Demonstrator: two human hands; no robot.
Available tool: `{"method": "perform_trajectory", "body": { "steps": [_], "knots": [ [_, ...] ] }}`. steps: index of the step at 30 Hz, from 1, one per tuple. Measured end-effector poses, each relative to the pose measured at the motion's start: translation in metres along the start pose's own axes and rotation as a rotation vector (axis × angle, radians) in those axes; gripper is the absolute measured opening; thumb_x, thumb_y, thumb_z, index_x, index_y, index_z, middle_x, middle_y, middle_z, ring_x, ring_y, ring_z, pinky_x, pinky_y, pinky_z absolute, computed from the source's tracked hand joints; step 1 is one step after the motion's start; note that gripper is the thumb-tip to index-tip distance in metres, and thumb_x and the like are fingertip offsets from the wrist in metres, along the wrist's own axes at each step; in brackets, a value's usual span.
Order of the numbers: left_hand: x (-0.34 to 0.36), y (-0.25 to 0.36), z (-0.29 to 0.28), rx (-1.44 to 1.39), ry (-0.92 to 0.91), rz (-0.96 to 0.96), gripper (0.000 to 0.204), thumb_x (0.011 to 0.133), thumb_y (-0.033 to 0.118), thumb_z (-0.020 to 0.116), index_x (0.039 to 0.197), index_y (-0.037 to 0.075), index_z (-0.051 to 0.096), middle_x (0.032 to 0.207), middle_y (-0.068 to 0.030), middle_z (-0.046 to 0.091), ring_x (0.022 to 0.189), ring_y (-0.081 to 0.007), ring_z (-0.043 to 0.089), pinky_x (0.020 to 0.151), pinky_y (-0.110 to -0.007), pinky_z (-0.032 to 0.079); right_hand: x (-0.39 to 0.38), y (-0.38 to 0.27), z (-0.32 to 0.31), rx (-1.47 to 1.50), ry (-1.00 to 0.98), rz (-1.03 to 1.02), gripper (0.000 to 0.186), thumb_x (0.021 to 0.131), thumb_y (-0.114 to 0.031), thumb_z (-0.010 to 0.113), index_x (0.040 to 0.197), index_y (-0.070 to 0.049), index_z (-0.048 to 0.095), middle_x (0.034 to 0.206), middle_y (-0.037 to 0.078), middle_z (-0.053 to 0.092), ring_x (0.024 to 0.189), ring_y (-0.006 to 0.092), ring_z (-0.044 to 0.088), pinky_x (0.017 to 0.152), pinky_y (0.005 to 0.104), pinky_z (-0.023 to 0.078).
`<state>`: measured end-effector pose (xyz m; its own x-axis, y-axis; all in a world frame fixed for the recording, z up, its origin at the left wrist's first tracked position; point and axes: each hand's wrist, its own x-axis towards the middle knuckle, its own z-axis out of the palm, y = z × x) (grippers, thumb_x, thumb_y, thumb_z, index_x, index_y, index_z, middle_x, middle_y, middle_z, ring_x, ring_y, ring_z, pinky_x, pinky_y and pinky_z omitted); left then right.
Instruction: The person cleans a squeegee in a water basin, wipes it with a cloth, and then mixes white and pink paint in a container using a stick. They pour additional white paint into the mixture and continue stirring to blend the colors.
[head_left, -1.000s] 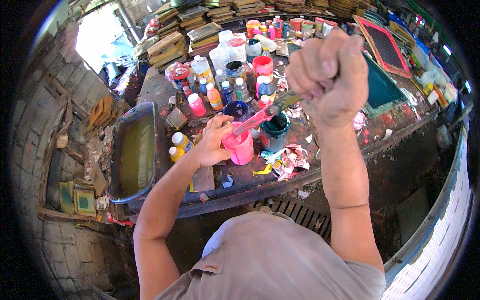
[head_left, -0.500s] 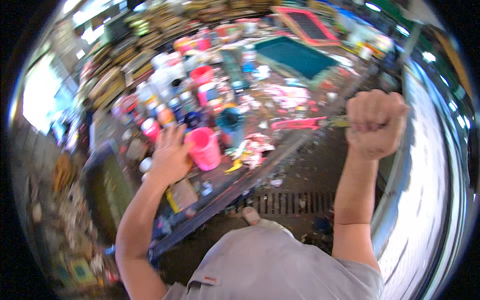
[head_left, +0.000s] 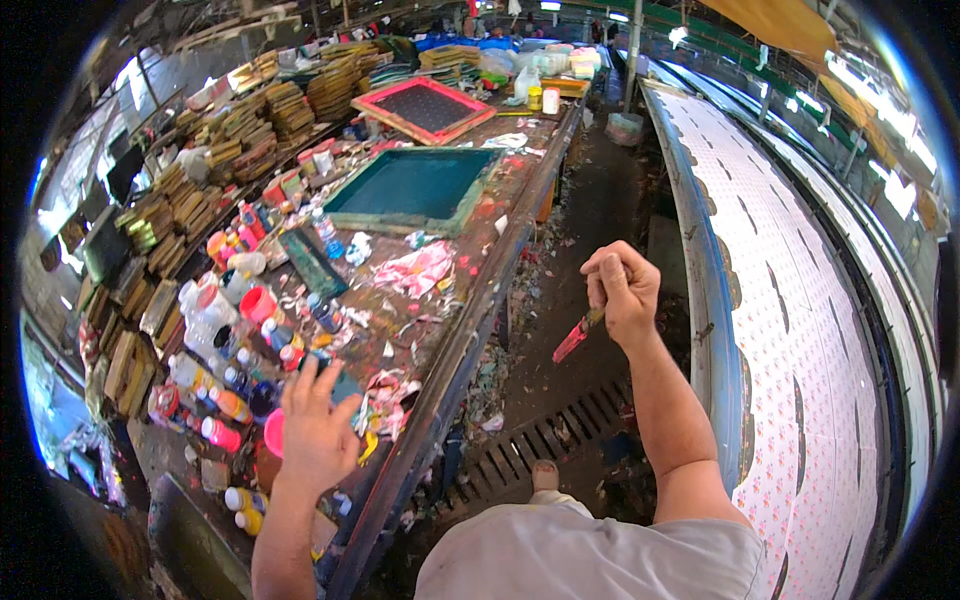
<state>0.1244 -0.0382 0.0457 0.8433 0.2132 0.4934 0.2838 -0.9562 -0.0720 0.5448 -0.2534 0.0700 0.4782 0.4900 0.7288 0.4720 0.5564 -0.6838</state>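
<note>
My right hand point(head_left: 622, 297) is closed round the handle of a narrow tool, seemingly a spatula point(head_left: 573, 340), above the gap beside the table. Its lower end, smeared pink, points down and to the left. My left hand point(head_left: 318, 428) is open, fingers spread, over the table's near left part. Partly hidden behind it is a pink cup point(head_left: 273, 434); whether they touch I cannot tell. Around it stand several paint bottles, among them a pink one point(head_left: 221, 434) and an orange one point(head_left: 231, 404). A crumpled pink-stained cloth point(head_left: 385, 402) lies to its right.
On the cluttered table point(head_left: 440, 330) lie a teal-meshed screen frame point(head_left: 410, 190) and a red-edged one point(head_left: 425, 108). Wooden frames point(head_left: 290, 112) are stacked at the far left. A long table with patterned white fabric point(head_left: 780, 300) runs along the right. A floor grate point(head_left: 540, 440) lies between.
The view has swung to the right, showing more of the fabric table. My right hand has lowered the pink-smeared spatula, which now points down. My left hand stays open near the pink cup.
</note>
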Motion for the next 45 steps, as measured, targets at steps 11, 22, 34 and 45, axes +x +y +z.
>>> {"method": "perform_trajectory", "body": {
  "steps": [11, 22, 34, 45],
  "knots": [
    [0.212, 0.063, 0.164, -0.157, -0.046, 0.072, 0.049, 0.076, 0.007, 0.078, 0.125, 0.011, 0.077, 0.164, -0.0214, 0.051, 0.155, -0.05, 0.041, 0.124, -0.065, 0.035, 0.039, 0.108, -0.176, -0.521, -0.103, -0.083, 0.03, 0.113, -0.026, 0.068, 0.095, -0.002, 0.072, 0.078, 0.011, 0.065, 0.066, 0.0237, 0.061, 0.062, 0.0359, 0.048],
    [0.404, 0.036, 0.312, -0.335, -0.063, 0.093, 0.053, 0.075, 0.009, 0.083, 0.127, 0.011, 0.076, 0.163, -0.0225, 0.052, 0.156, -0.0509, 0.041, 0.126, -0.061, 0.036, 0.083, 0.234, -0.32, -0.696, 0.228, 0.268, 0.024, 0.112, -0.018, 0.068, 0.101, 0.001, 0.076, 0.083, 0.012, 0.074, 0.073, 0.0198, 0.072, 0.069, 0.0338, 0.057],
    [0.677, -0.042, 0.498, -0.464, 0.005, 0.091, 0.057, 0.081, 0.011, 0.077, 0.138, 0.011, 0.07, 0.162, -0.0219, 0.051, 0.154, -0.0491, 0.043, 0.125, -0.06, 0.038, 0.233, 0.424, -0.445, -0.474, 0.678, 0.419, 0.024, 0.111, -0.015, 0.072, 0.105, 0.007, 0.079, 0.088, 0.009, 0.078, 0.079, 0.0134, 0.073, 0.077, 0.0348, 0.068],
    [0.962, 0.012, 0.658, -0.635, -0.047, 0.285, 0.086, 0.085, 0.01, 0.077, 0.166, 0.009, 0.049, 0.16, -0.0209, 0.054, 0.152, -0.0438, 0.047, 0.126, -0.056, 0.038, 0.338, 0.625, -0.566, -0.101, 0.899, 0.618, 0.024, 0.109, -0.015, 0.074, 0.115, 0.007, 0.079, 0.104, 0.011, 0.078, 0.092, 0.021, 0.077, 0.08, 0.0378, 0.069]
  ]
}}
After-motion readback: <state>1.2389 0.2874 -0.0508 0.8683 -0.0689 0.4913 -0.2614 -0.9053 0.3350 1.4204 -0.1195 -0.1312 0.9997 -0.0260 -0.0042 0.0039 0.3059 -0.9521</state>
